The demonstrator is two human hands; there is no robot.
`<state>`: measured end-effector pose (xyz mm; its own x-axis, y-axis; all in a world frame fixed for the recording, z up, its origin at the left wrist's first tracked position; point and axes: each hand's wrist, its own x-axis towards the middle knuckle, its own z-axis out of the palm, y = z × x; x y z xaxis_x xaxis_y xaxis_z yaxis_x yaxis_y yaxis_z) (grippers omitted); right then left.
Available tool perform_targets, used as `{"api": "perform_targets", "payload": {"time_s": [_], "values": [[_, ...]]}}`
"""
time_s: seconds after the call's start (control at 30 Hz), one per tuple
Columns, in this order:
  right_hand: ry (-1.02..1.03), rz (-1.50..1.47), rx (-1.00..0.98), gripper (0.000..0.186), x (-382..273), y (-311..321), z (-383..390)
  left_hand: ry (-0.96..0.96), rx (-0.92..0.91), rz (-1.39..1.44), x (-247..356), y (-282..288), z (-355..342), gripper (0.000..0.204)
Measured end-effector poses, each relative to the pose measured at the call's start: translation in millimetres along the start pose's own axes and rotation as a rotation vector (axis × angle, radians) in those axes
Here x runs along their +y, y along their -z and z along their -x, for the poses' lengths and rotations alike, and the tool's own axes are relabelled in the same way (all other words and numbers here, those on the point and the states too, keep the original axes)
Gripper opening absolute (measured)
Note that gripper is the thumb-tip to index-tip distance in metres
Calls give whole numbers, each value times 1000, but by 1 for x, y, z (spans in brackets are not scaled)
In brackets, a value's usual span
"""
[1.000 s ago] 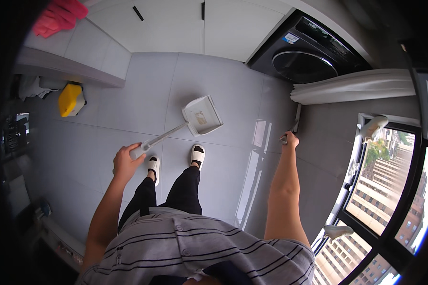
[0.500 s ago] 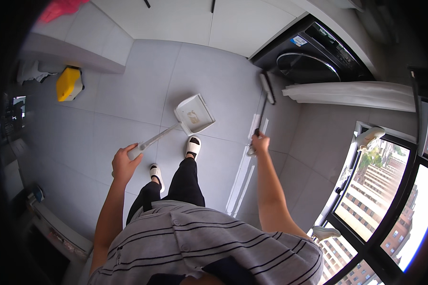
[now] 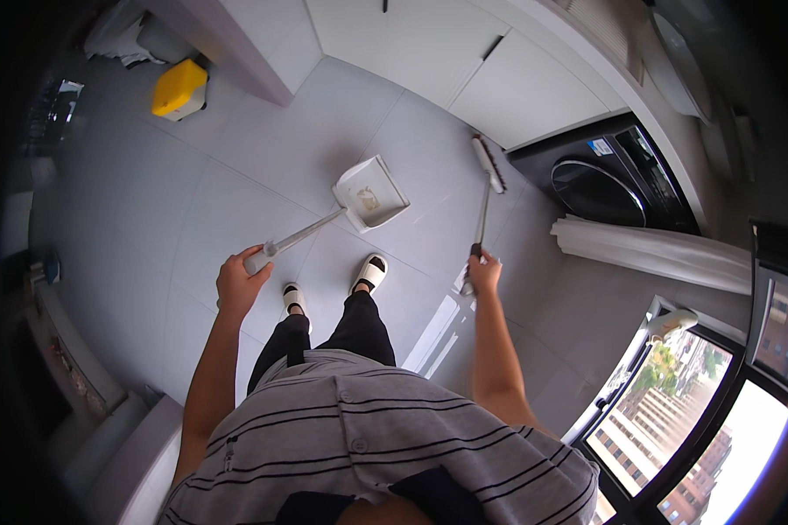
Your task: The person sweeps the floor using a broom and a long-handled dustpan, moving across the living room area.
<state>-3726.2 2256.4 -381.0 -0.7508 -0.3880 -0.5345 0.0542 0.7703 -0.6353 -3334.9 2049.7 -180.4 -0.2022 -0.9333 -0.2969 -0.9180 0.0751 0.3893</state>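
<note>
My left hand (image 3: pixel 240 278) is closed round the end of the handle of a white long-handled dustpan (image 3: pixel 394 206). The pan is out in front of my feet, with some brownish bits lying in it. In my right hand (image 3: pixel 483 273) is the dark grip of a broom (image 3: pixel 488 164), its fingers wrapped round it. The broom's narrow head with dark bristles is at the far right, near the base of the white cabinets, apart from the dustpan. Whether either tool rests on the floor I cannot tell for sure.
Grey tiles (image 3: pixel 263 188) cover the floor. White cabinets (image 3: pixel 534 92) and a black front-loading washing machine (image 3: pixel 597 194) line the far right, with a white curtain (image 3: pixel 648 249) beside it. A yellow-lidded bin (image 3: pixel 180 87) stands far left. At right is a window (image 3: pixel 665 394).
My view has turned, and my feet have shifted on the tiles. The dustpan and broom remain in my hands; the broom head now shows closer to the cabinet base.
</note>
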Motion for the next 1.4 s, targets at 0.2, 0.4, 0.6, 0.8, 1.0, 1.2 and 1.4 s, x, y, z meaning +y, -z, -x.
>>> {"api": "perform_targets", "payload": {"time_s": [0.2,0.4,0.6,0.8,1.0,1.2,1.4], "values": [[-120,-278,-189,27,-8,28,-93,93,24,61,-28,4,11,38],[-26,40,-265,44,12,17,-47,171,6,108,-55,21,9,35],[-136,-26,-476,51,11,-41,92,184,75,101,-124,31,8,34],[-228,-326,-480,48,-16,-59,190,248,118,91,-204,64,19,33],[-194,-283,-511,26,-60,-133,198,330,141,118,-297,112,34,33],[-305,-417,-507,6,-117,-254,215,531,181,191,-385,171,59,32],[-342,-424,-618,7,-192,-392,278,657,335,180,-482,207,76,34]]}}
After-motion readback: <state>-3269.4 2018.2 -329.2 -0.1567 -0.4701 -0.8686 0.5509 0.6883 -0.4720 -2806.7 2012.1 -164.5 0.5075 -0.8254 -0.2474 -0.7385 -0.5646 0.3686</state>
